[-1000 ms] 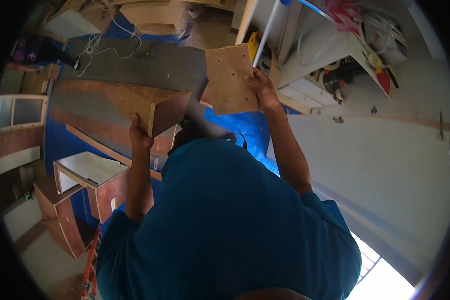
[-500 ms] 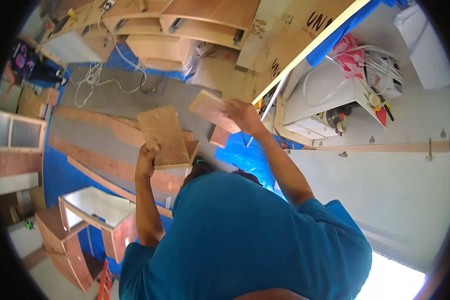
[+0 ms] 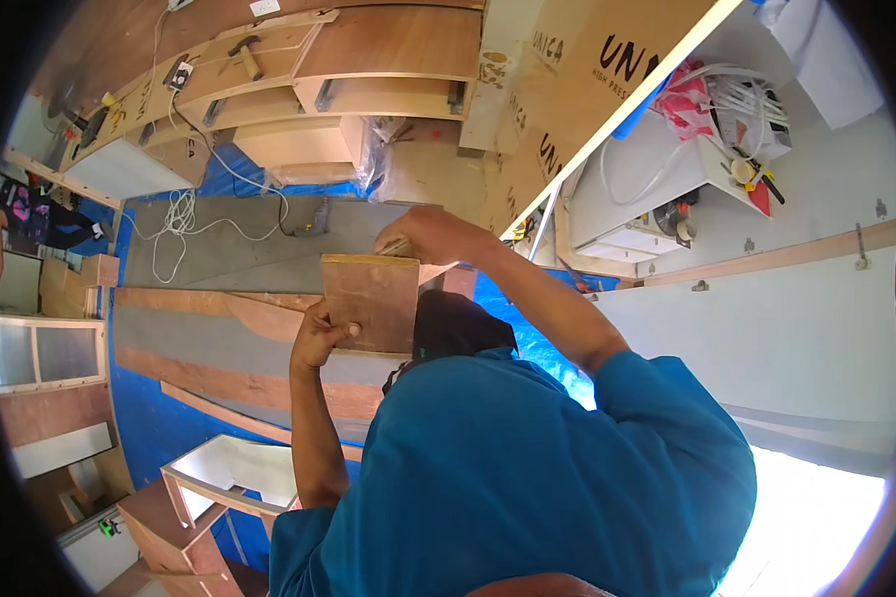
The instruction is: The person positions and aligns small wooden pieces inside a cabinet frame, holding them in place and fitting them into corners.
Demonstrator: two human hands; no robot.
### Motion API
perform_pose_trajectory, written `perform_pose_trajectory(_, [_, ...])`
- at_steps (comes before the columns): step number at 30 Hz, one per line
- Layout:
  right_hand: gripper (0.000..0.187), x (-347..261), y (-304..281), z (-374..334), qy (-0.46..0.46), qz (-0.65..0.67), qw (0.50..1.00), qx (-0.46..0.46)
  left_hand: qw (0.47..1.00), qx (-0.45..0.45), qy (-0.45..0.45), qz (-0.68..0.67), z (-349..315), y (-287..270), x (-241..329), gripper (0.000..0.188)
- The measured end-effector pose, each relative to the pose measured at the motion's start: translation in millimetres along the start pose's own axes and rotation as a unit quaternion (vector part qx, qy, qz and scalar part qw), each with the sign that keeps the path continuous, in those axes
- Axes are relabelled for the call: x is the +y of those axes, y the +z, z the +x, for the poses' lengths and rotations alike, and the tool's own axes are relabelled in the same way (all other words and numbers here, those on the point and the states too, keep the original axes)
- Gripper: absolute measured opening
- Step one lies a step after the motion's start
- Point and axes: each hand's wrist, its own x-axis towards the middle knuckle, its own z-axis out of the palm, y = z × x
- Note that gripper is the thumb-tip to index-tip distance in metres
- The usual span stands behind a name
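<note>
My left hand [image 3: 319, 336] grips a rectangular piece of wooden board [image 3: 371, 306] by its left side, thumb on the near face. The board is held up in front of my chest. At its far edge my right hand [image 3: 430, 237] is closed on a second wooden piece [image 3: 395, 246], which shows mostly as a thin end between the fingers. That piece is at or very near the board's top right corner; whether the two touch I cannot tell. The rest of the second piece is hidden behind the hand and the board.
Long plywood strips [image 3: 204, 310] lie on the floor at left, with a white cable [image 3: 179, 214] and a power tool [image 3: 319, 217] beyond. A hammer [image 3: 246, 58] rests on the far cabinets [image 3: 393, 50]. An open box frame [image 3: 239, 453] stands near left. Another person [image 3: 45, 217] is at far left.
My right hand has moved left and toward the board, bringing the second wooden piece to its far edge. The left hand's board has shifted right and straightened. My view has turned slightly.
</note>
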Motion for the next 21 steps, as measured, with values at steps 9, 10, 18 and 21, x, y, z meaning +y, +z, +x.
perform_pose_trajectory(9, [0.032,35,-45,82,-0.025,-0.056,0.998,0.017,0.993,0.074,0.068,0.058,71,-23,38,0.045])
perform_pose_trajectory(10, [0.032,52,-50,90,-0.023,-0.053,0.998,0.017,0.994,0.072,0.064,0.058,87,-30,41,0.045])
perform_pose_trajectory(18, [0.075,195,-81,105,0.174,0.243,0.844,0.444,0.963,0.127,0.064,-0.227,246,-73,39,0.057])
perform_pose_trajectory(21, [0.082,219,-87,122,0.255,0.522,0.746,0.326,0.917,0.102,0.052,-0.382,303,-81,33,0.063])
